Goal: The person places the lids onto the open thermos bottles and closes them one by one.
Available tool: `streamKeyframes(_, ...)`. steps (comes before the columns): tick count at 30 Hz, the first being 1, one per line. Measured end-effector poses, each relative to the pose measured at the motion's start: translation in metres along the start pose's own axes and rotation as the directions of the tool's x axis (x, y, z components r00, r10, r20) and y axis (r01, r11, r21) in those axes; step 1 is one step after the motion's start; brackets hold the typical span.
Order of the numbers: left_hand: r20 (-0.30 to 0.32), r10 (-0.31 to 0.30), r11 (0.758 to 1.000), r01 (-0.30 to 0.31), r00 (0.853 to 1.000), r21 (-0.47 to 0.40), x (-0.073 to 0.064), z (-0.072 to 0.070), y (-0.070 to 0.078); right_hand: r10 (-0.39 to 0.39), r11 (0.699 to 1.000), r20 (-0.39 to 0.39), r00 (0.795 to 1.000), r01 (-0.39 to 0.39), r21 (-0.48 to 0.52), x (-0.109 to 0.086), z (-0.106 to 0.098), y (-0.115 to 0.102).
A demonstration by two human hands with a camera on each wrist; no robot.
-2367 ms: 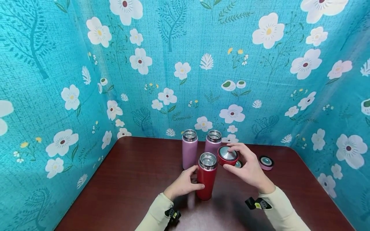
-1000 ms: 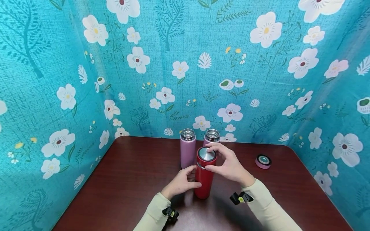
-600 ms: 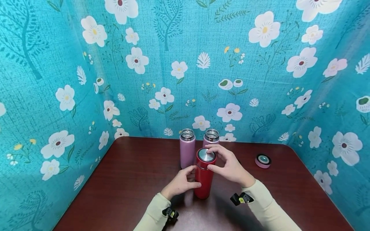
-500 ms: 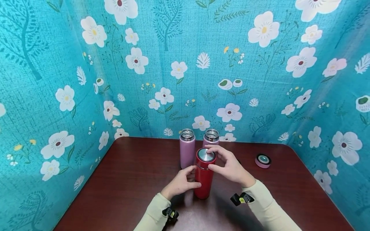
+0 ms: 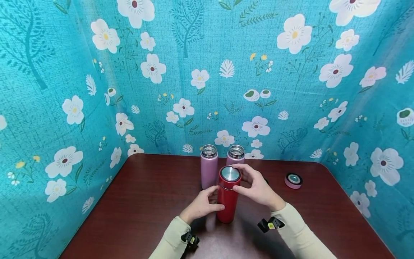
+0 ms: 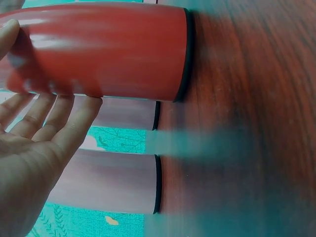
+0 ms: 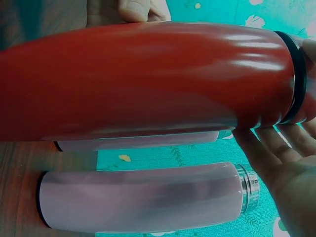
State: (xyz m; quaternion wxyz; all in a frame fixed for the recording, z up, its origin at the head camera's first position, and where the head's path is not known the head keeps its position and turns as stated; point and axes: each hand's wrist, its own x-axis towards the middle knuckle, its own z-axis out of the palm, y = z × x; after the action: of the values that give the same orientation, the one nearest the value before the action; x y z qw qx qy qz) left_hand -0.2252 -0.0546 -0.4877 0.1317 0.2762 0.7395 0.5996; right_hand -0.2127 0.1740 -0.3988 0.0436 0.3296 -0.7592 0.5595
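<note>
A red thermos flask (image 5: pixel 226 207) stands upright on the table, its red lid (image 5: pixel 230 174) with a silver top seated on the mouth. A thin silver ring shows between lid and body. My left hand (image 5: pixel 202 205) grips the body from the left, thumb in front; in the left wrist view its fingertips (image 6: pixel 91 101) press the red side. My right hand (image 5: pixel 258 187) holds the lid from the right, thumb at its lower front edge. In the right wrist view, the right-hand fingers (image 7: pixel 264 148) curve along the flask's upper end.
Two lilac flasks, one at left (image 5: pixel 209 169) and one at right (image 5: pixel 235 154), stand lidless behind the red one. A pink lid (image 5: pixel 293 181) lies at the right, inner side up. Something dark shows partly behind my right hand. Floral cloth (image 5: pixel 181 126) borders the brown table (image 5: pixel 145 205).
My right hand has brought the red lid left onto the red flask. Lately its fingers have slid from the lid's top toward the edge. The left hand keeps its grip.
</note>
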Motion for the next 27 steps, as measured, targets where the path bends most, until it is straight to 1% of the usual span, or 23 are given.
streamKeyframes(4, 0.008, -0.02, 1.0, 0.02, 1.0, -0.011, 0.002, -0.001, -0.001, -0.004, 1.0, -0.01, 1.0, 0.004, -0.005, 0.0, 0.001, 0.001)
streamKeyframes(11, 0.005, -0.021, 1.0, 0.021, 1.0, -0.005, 0.003, -0.002, 0.0, -0.012, 1.0, -0.034, 0.999, 0.011, -0.029, 0.001, 0.002, 0.0)
streamKeyframes(14, 0.008, -0.01, 1.0, 0.01, 1.0, -0.002, 0.003, -0.002, -0.001, -0.01, 0.998, -0.046, 0.999, 0.007, -0.055, 0.001, 0.003, -0.005)
streamKeyframes(17, 0.012, 0.009, 1.0, -0.008, 1.0, -0.011, 0.003, -0.002, -0.003, 0.007, 0.998, -0.049, 0.999, -0.01, -0.064, 0.001, 0.004, -0.016)
streamKeyframes(20, 0.015, 0.014, 1.0, -0.014, 1.0, -0.018, 0.003, -0.002, -0.004, 0.02, 0.998, -0.05, 0.999, -0.023, -0.061, 0.0, 0.006, -0.025)
streamKeyframes(22, 0.014, 0.007, 1.0, -0.007, 1.0, -0.023, 0.002, -0.002, -0.004, 0.02, 0.998, -0.052, 0.998, -0.023, -0.056, -0.001, 0.007, -0.028)
streamKeyframes(23, 0.013, 0.004, 1.0, -0.003, 1.0, -0.023, 0.002, -0.002, -0.004, 0.025, 0.998, -0.056, 0.998, -0.028, -0.053, -0.001, 0.007, -0.028)
streamKeyframes(27, 0.007, -0.017, 1.0, 0.017, 1.0, -0.026, 0.001, -0.001, -0.001, 0.032, 0.998, -0.078, 0.996, -0.036, -0.055, -0.002, 0.007, -0.016)
